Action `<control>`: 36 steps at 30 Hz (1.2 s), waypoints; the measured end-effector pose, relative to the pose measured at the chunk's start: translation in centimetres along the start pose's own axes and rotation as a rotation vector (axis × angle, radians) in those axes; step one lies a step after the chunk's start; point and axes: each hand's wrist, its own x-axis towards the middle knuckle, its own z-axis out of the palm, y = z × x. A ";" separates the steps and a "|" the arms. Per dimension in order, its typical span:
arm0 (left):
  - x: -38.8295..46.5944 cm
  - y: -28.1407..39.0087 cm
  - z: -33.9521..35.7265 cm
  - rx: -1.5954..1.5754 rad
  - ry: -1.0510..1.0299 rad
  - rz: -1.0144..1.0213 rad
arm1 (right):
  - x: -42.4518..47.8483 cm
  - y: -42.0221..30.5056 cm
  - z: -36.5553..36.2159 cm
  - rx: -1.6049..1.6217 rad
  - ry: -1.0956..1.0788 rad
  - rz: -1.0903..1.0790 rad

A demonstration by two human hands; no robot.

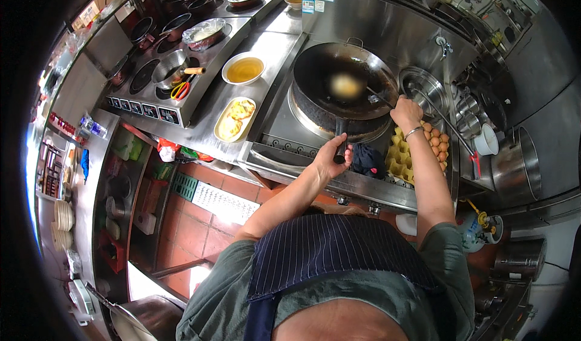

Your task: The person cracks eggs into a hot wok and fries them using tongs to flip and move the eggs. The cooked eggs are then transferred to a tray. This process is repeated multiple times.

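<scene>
My left hand grips the dark handle of a blackened wok, which sits tilted over the stove burner. A pale yellow, egg-like piece of food shows blurred inside the wok. My right hand is closed around the handle of a long thin metal utensil. Its shaft reaches into the wok, and its head is hard to make out beside the food. Below my right wrist stands an egg tray with brown eggs on its right side. A dark cloth lies between the wok and the tray.
Left of the stove, an oval dish holds fried eggs, behind it a bowl of yellow liquid. A saucepan and scissors rest on the left cooktop. At right are a metal basin, a red-ended ladle and a tap.
</scene>
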 end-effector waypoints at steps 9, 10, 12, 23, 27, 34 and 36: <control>-0.5 0.0 0.2 -0.014 0.026 0.016 | -4.5 0.0 -4.9 0.036 -0.199 -0.097; -0.5 0.0 0.2 -0.021 0.029 0.008 | -5.1 0.2 -5.3 0.054 -0.191 -0.096; -0.5 -0.1 0.1 -0.005 0.014 0.021 | -6.2 0.5 -5.2 0.080 -0.155 -0.090; -0.4 0.0 -0.4 0.015 -0.022 -0.004 | -11.1 0.8 0.2 0.335 -0.193 0.101; -0.6 0.0 -0.4 0.015 -0.034 0.021 | -12.0 0.3 1.8 0.364 -0.170 0.134; -0.7 -0.1 -0.3 -0.010 -0.020 0.020 | -12.5 -0.2 3.1 0.384 -0.063 0.116; -0.6 0.1 -0.6 -0.025 -0.019 0.002 | -12.8 -0.3 3.5 0.393 -0.051 0.121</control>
